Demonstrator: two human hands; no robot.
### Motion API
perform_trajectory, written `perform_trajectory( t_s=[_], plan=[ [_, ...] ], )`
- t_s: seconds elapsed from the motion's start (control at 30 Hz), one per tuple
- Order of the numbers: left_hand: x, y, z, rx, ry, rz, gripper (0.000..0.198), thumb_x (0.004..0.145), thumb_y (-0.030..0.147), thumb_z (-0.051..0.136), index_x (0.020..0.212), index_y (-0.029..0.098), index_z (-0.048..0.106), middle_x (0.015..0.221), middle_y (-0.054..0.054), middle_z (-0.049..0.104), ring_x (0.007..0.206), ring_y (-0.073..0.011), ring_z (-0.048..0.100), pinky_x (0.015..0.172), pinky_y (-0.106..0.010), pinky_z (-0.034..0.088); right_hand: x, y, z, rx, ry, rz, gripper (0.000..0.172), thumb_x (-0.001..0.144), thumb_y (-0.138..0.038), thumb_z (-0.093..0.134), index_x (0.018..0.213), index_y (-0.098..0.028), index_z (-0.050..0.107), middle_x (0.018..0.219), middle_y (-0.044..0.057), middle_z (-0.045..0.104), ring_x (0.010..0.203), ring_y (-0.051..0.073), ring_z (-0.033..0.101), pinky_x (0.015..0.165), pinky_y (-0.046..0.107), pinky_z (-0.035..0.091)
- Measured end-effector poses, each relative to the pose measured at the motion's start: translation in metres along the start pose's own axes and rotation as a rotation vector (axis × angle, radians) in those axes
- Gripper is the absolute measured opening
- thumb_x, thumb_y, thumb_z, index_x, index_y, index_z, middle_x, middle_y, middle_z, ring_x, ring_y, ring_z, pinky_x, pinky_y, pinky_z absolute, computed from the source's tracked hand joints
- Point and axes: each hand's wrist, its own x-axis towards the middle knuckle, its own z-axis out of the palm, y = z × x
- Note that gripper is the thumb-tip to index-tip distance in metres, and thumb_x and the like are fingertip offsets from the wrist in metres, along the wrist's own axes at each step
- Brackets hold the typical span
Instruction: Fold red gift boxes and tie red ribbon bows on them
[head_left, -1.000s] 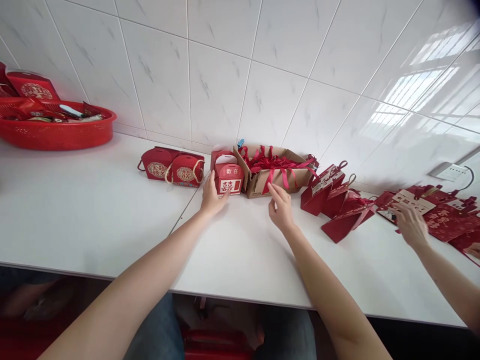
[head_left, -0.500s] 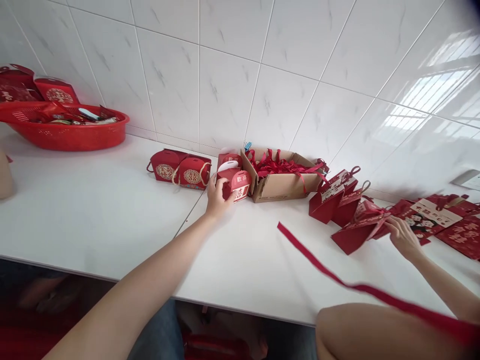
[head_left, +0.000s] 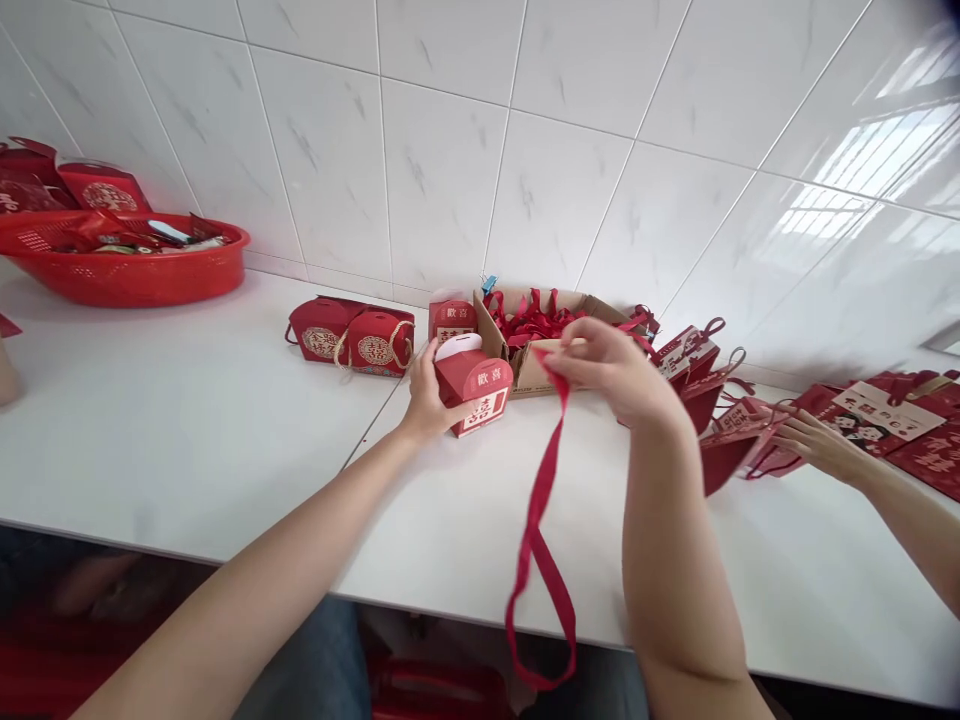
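My left hand (head_left: 431, 400) is closed around a small red gift box (head_left: 484, 390) with an arched top and white patterned front, standing on the white table. To its right, my right hand (head_left: 611, 370) pinches one end of a red ribbon (head_left: 547, 475). The ribbon hangs down in a twisted loop past the table's front edge. Behind my right hand stands an open cardboard box (head_left: 534, 370) full of red ribbons (head_left: 536, 322). A second box of the same kind (head_left: 453, 316) is just behind the one I hold.
Two red boxes with cord handles (head_left: 351, 335) sit left of my left hand. A red plastic basket (head_left: 150, 275) with mixed packets is farther left. On the right, another person's hand (head_left: 821, 445) touches red gift bags (head_left: 742, 435). A tiled wall (head_left: 450, 180) closes the back.
My right hand has come in from the lower right, bringing the ribbon's end up near the cardboard box. My left hand has drawn the gift box slightly closer. The other person's bag has shifted.
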Motion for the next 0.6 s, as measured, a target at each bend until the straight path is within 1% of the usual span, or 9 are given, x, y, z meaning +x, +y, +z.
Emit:
perform_trajectory(
  t_s=[0.07, 0.13, 0.2, 0.3, 0.4, 0.6],
  plan=[
    [-0.005, 0.011, 0.001, 0.048, -0.051, 0.039, 0.100, 0.054, 0.049, 0.081, 0.136, 0.025, 0.028, 0.133, -0.014, 0.040, 0.129, -0.0365, 0.038, 0.106, -0.054, 0.032, 0.016, 0.018, 0.003, -0.072, -0.144, 0.143, 0.026, 0.072, -0.032, 0.072, 0.076, -0.021, 0.049, 0.062, -0.005, 0.052, 0.056, 0.009, 0.048, 0.052, 0.023, 0.036],
    [-0.007, 0.019, 0.002, 0.060, -0.074, 0.063, 0.095, 0.056, 0.052, 0.080, 0.132, 0.024, 0.031, 0.129, -0.013, 0.041, 0.127, -0.0360, 0.039, 0.105, -0.055, 0.032, 0.026, 0.031, 0.005, -0.103, -0.180, 0.219, 0.026, 0.071, -0.029, 0.071, 0.073, -0.020, 0.047, 0.064, -0.005, 0.053, 0.057, 0.008, 0.047, 0.053, 0.023, 0.036],
    [-0.008, 0.023, 0.003, 0.056, -0.080, 0.075, 0.091, 0.057, 0.054, 0.079, 0.129, 0.023, 0.032, 0.128, -0.013, 0.041, 0.126, -0.0352, 0.039, 0.104, -0.054, 0.033, 0.031, 0.037, 0.007, -0.107, -0.161, 0.253, 0.027, 0.071, -0.026, 0.070, 0.071, -0.020, 0.044, 0.066, -0.004, 0.054, 0.057, 0.007, 0.047, 0.053, 0.023, 0.035],
    [-0.007, 0.026, 0.003, 0.052, -0.100, 0.094, 0.088, 0.059, 0.055, 0.078, 0.126, 0.023, 0.030, 0.130, -0.014, 0.041, 0.127, -0.0339, 0.038, 0.103, -0.052, 0.034, 0.034, 0.040, 0.010, -0.101, -0.126, 0.282, 0.028, 0.069, -0.026, 0.069, 0.070, -0.020, 0.042, 0.064, -0.005, 0.054, 0.056, 0.007, 0.046, 0.053, 0.022, 0.035],
    [-0.006, 0.026, 0.003, 0.058, -0.121, 0.120, 0.087, 0.062, 0.054, 0.077, 0.127, 0.023, 0.028, 0.134, -0.015, 0.041, 0.126, -0.0325, 0.039, 0.103, -0.051, 0.034, 0.035, 0.042, 0.011, -0.097, -0.111, 0.290, 0.028, 0.068, -0.025, 0.069, 0.069, -0.020, 0.042, 0.060, -0.006, 0.051, 0.054, 0.007, 0.046, 0.053, 0.022, 0.035],
    [-0.008, 0.030, 0.003, 0.067, -0.140, 0.154, 0.087, 0.063, 0.051, 0.077, 0.128, 0.021, 0.027, 0.136, -0.016, 0.043, 0.126, -0.0327, 0.041, 0.102, -0.051, 0.035, 0.039, 0.049, 0.016, -0.057, -0.080, 0.297, 0.029, 0.067, -0.026, 0.071, 0.070, -0.020, 0.042, 0.056, -0.008, 0.047, 0.054, 0.008, 0.046, 0.052, 0.023, 0.036]
  ],
)
